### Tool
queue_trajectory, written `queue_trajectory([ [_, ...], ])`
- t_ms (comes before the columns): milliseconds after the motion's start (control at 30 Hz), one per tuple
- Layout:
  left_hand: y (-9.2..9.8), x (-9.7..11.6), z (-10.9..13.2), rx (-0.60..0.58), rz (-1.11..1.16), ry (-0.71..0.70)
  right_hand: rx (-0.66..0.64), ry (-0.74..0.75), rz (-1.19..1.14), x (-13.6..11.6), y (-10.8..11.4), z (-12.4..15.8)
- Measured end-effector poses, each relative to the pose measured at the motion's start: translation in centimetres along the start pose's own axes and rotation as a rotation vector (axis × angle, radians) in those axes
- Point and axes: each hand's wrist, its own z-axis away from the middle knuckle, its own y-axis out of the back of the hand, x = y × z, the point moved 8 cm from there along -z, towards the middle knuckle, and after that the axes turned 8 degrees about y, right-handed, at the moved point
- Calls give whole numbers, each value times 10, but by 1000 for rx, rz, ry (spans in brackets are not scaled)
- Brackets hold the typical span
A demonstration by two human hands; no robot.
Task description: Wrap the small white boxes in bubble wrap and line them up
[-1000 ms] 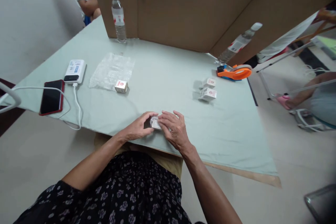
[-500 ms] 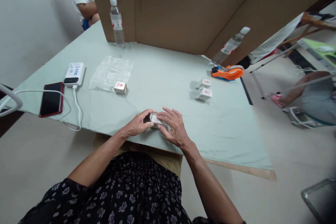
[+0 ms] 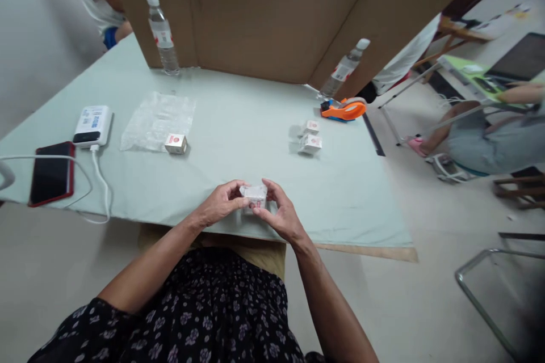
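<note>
Between my two hands is a small white box [image 3: 256, 195] with red print, wrapped in clear bubble wrap, near the front edge of the table. My left hand [image 3: 222, 202] grips its left side, thumb on the front. My right hand [image 3: 281, 214] has thumb and fingers closed on the right side. Farther left, another small box [image 3: 176, 143] without wrap sits at the corner of a flat sheet of bubble wrap [image 3: 157, 119]. Two more small boxes stand to the right, the nearer box [image 3: 311, 144] and the farther box [image 3: 312, 126], both seemingly in clear wrap.
An orange tape dispenser [image 3: 344, 109] lies at the right. Water bottles, one upright [image 3: 163, 37] and one looking tilted [image 3: 344, 70], stand before a cardboard screen [image 3: 255, 17]. A power bank [image 3: 93, 125] with a white cable and a phone [image 3: 52, 173] lie left. Other people sit beyond.
My right hand has gone from lying spread over the wrapped box to gripping its right side. The box now shows its printed front. The whole view has shifted to the right.
</note>
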Motion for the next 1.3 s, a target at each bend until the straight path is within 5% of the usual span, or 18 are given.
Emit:
queue_trajectory([
  [400, -39, 8, -39, -73, -101, -27, 132, -48, -58, 16, 49, 6],
  [700, -31, -1, -40, -29, -173, 39, 74, -152, -162, 25, 37, 2],
  [867, -41, -6, -50, -17, -157, 50, 125, -226, -198, 31, 44, 7],
  [1067, -57, 2, -67, -39, -162, 14, 226, -289, -246, 37, 85, 5],
  [1300, -41, -7, -64, 192, -406, -155, 398, -366, -232, 66, 156, -21],
])
